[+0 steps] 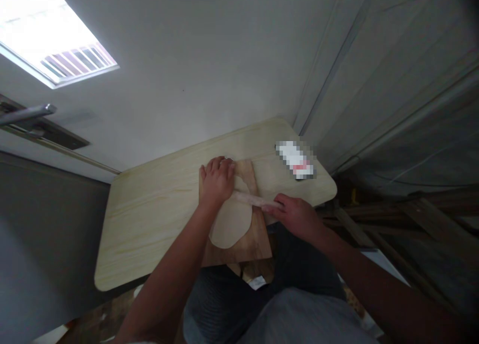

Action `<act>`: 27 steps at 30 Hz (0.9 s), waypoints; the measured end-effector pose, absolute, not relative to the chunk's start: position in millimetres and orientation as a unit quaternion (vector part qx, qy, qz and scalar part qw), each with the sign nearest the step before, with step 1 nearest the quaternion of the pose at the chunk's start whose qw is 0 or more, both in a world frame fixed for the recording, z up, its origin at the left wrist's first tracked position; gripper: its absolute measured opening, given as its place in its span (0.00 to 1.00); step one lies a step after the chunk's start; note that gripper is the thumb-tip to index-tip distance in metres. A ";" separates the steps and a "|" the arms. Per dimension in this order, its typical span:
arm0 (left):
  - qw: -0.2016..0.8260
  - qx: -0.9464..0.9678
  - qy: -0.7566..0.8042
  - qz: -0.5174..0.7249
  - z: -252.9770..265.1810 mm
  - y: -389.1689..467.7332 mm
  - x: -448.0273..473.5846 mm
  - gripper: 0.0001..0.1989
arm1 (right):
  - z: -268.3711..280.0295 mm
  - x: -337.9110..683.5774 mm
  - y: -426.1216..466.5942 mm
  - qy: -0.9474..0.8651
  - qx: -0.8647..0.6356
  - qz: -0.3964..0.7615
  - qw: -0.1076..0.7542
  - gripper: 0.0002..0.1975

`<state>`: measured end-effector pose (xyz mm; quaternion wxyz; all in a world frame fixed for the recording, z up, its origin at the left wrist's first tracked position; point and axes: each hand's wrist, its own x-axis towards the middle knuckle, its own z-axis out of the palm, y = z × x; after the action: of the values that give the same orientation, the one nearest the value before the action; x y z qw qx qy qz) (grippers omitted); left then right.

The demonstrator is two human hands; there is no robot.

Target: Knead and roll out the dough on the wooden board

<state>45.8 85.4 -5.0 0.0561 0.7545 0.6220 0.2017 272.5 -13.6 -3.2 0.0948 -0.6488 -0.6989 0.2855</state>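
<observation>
A thin, pale rolling pin lies slantwise across a flat, rounded sheet of dough. The dough rests on a brown wooden board at the table's near edge. My right hand is closed around the pin's right end, just beyond the board's right side. Over the far left part of the board and dough lies my left hand, palm down with fingers spread. The pin's left end meets this hand near the wrist; whether it runs on under the palm is hidden. A small shiny bit shows beside its fingertips.
The light wooden table has rounded corners and stands against a pale wall. A blurred-out white item lies at its right end. At left are a door handle and a bright window. Wooden slats stand at right.
</observation>
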 end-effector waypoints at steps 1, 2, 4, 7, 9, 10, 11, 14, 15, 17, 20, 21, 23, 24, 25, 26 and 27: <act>0.056 0.752 0.622 0.213 -4.7 84.5 43.7 0.20 | -1.0 271.0 -16.6 -0.705 -0.641 0.290 0.094 0.23; 0.056 0.748 0.620 0.228 -4.6 82.6 40.5 0.20 | 0.8 269.2 -20.9 -0.710 -0.634 0.291 0.095 0.22; 0.054 0.737 0.618 0.267 -5.5 74.9 30.8 0.20 | 2.8 265.1 -33.0 -0.717 -0.625 0.292 0.101 0.21; 0.051 0.716 0.621 0.315 -9.2 50.0 10.2 0.19 | 0.3 260.3 -56.8 -0.709 -0.622 0.316 0.107 0.21; 0.050 0.708 0.624 0.327 -12.4 25.2 -3.5 0.18 | -5.0 258.9 -73.4 -0.703 -0.619 0.331 0.117 0.21; 0.050 0.700 0.627 0.338 -13.7 11.6 -9.0 0.17 | -8.5 258.7 -81.1 -0.700 -0.617 0.338 0.120 0.21; 0.056 0.700 0.627 0.337 -14.7 -2.2 -13.1 0.16 | -12.2 258.6 -88.1 -0.701 -0.614 0.342 0.122 0.21; 0.061 0.713 0.616 0.329 -16.1 -38.9 -16.6 0.17 | -22.3 258.2 -103.5 -0.698 -0.620 0.337 0.123 0.21; 0.067 0.724 0.611 0.314 -16.2 -48.2 -15.2 0.18 | -24.7 257.8 -106.6 -0.698 -0.621 0.334 0.123 0.21; 0.074 0.745 0.607 0.267 -17.1 -61.8 -10.0 0.21 | -27.1 256.7 -109.7 -0.701 -0.621 0.328 0.123 0.21; 0.068 0.755 0.621 0.197 -19.9 -70.7 -1.2 0.24 | -25.4 255.9 -109.0 -0.708 -0.620 0.315 0.124 0.21; 0.063 0.754 0.627 0.184 -20.8 -71.5 1.1 0.25 | -23.8 256.2 -108.1 -0.709 -0.621 0.310 0.124 0.20; 0.051 0.752 0.635 0.170 -21.4 -70.9 4.6 0.26 | -20.3 257.5 -106.2 -0.711 -0.622 0.303 0.123 0.20; 0.046 0.752 0.637 0.165 -20.7 -69.9 5.8 0.25 | -18.6 258.4 -105.5 -0.712 -0.622 0.301 0.123 0.20; 0.043 0.751 0.638 0.162 -19.3 -68.4 6.9 0.25 | -17.2 259.4 -104.9 -0.713 -0.622 0.301 0.122 0.20; 0.041 0.751 0.639 0.160 -17.2 -66.5 7.8 0.25 | -16.1 260.4 -104.5 -0.713 -0.621 0.302 0.122 0.20; 0.040 0.751 0.640 0.158 -14.7 -64.1 8.7 0.24 | -15.3 261.3 -104.2 -0.712 -0.622 0.303 0.120 0.19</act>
<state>8.7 -64.1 -14.7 0.0403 0.7510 0.6398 0.1579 261.3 -104.2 -15.3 0.1201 -0.6217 -0.7124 0.3026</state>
